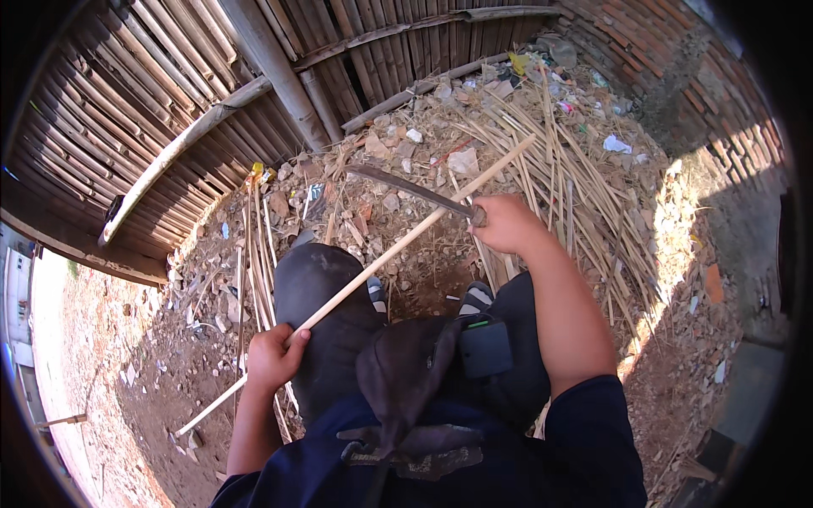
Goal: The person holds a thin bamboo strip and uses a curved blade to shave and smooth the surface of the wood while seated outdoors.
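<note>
Bamboo stick (398, 247) across knee, machete (415, 190) above

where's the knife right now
In the head view, the knife is in the right hand, just above centre; its dark blade points left over the rubble, near the long bamboo stick that the left hand grips.

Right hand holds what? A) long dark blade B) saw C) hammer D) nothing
A: the right hand grips the handle of a long dark blade, laid across the pale stick that the left hand holds.
</note>
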Tool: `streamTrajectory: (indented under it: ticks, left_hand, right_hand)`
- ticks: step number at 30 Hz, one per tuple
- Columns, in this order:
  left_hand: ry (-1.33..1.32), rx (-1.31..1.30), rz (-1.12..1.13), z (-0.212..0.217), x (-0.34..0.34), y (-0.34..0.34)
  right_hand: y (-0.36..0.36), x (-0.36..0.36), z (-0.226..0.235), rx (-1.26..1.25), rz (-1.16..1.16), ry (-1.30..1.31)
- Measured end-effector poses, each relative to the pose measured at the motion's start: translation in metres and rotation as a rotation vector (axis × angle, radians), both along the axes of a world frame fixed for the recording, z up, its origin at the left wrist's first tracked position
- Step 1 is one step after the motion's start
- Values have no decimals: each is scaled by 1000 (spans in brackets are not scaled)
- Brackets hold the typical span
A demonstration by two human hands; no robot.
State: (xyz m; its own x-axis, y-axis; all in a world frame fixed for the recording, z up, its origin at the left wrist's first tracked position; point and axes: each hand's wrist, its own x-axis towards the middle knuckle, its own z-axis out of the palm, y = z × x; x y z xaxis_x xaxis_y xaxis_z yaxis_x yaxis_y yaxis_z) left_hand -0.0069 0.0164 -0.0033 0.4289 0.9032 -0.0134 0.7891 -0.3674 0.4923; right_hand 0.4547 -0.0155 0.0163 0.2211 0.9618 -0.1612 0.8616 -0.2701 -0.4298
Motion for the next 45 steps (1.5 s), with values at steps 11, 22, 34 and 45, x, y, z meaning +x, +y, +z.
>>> streamTrajectory:
  ticks: [11,22,34,45]
  left_hand:
    - [6,-22,10,6,2,-1]
    - [-88,-108,4,-1,-1,3]
    - [-95,-135,33,2,-2,2]
    - [-36,-117,37,2,-5,3]
  right_hand:
    - [7,25,-5,-86,-141,78]
    - [-3,53,-15,-123,-294,479]
    - [-1,36,2,-154,-132,344]
    - [-2,4,19,-166,168,167]
